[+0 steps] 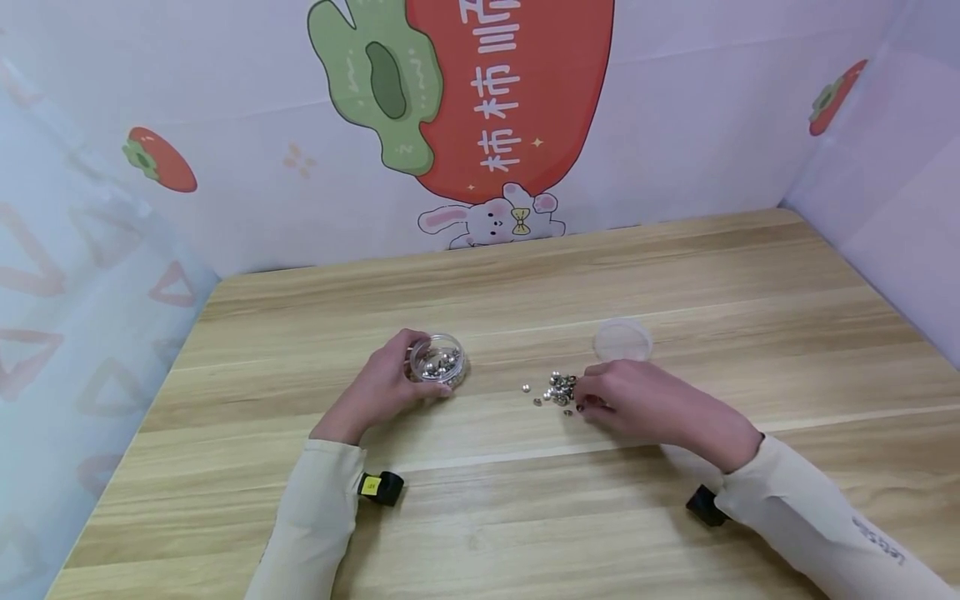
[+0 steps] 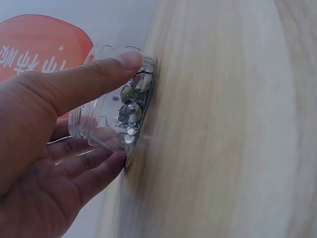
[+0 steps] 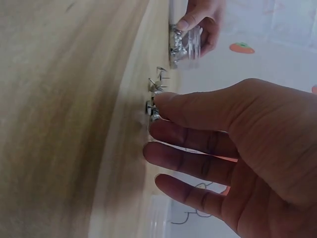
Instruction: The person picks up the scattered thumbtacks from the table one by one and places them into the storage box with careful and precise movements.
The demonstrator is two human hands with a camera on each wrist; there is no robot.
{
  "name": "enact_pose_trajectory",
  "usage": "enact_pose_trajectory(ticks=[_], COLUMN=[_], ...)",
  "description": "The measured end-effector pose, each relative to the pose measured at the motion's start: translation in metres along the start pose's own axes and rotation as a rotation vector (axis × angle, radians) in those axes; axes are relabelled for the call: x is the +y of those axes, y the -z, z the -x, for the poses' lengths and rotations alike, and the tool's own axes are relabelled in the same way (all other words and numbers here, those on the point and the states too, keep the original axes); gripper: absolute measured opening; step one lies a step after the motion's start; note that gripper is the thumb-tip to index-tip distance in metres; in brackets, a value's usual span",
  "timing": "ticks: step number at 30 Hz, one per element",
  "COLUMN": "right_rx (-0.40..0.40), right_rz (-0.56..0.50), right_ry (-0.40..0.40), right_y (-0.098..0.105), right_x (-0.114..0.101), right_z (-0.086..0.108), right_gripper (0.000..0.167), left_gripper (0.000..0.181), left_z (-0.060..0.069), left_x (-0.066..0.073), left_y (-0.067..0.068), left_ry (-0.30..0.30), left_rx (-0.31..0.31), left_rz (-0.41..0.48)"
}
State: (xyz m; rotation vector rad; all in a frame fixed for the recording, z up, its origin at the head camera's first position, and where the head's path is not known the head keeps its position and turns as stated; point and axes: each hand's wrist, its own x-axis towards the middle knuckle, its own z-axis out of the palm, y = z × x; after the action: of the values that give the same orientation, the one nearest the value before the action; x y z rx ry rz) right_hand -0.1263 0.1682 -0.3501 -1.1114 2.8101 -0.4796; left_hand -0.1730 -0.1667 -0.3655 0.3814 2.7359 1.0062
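My left hand (image 1: 386, 379) grips a round clear plastic jar (image 1: 437, 360) on the table, thumb on the near side and fingers around the far side. The jar is uncapped, with silver thumbtacks (image 2: 132, 111) in its bottom. To the right lies a loose pile of thumbtacks (image 1: 560, 388), several scattered around it. My right hand (image 1: 637, 400) is at the pile's right edge, thumb and fingers bent toward the tacks. In the right wrist view its thumb (image 3: 171, 103) is beside a thumbtack (image 3: 149, 107); whether one is pinched is unclear.
A round translucent lid (image 1: 622, 339) lies flat just beyond my right hand. The wooden table (image 1: 480, 517) meets printed wall sheets (image 1: 262, 208) at its back, left and right. Black wrist cameras (image 1: 382, 488) hang at both sleeves, close above the tabletop.
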Motion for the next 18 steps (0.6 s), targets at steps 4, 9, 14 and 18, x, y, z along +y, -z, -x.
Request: enact_pose_trajectory(ticks=[4, 9, 14, 18], right_rx=[0.012, 0.025, 0.06, 0.088], right_rz=[0.027, 0.05, 0.068, 0.076], right_ry=[-0.008, -0.009, -0.013, -0.016], right_y=[-0.005, -0.007, 0.0, 0.008], right_x=[0.001, 0.001, -0.001, -0.006], right_z=[-0.002, -0.003, -0.005, -0.014], right_gripper=[0.011, 0.014, 0.017, 0.013], left_gripper=[0.083, 0.083, 0.083, 0.084], left_z=[0.0, 0.0, 0.0, -0.001], left_x=[-0.001, -0.002, -0.002, -0.002], left_y=[0.0, -0.001, -0.001, -0.001], left_ry=[-0.002, 0.0, -0.001, -0.006], left_rx=[0.0, -0.002, -0.004, 0.001], left_rz=[0.002, 0.005, -0.002, -0.001])
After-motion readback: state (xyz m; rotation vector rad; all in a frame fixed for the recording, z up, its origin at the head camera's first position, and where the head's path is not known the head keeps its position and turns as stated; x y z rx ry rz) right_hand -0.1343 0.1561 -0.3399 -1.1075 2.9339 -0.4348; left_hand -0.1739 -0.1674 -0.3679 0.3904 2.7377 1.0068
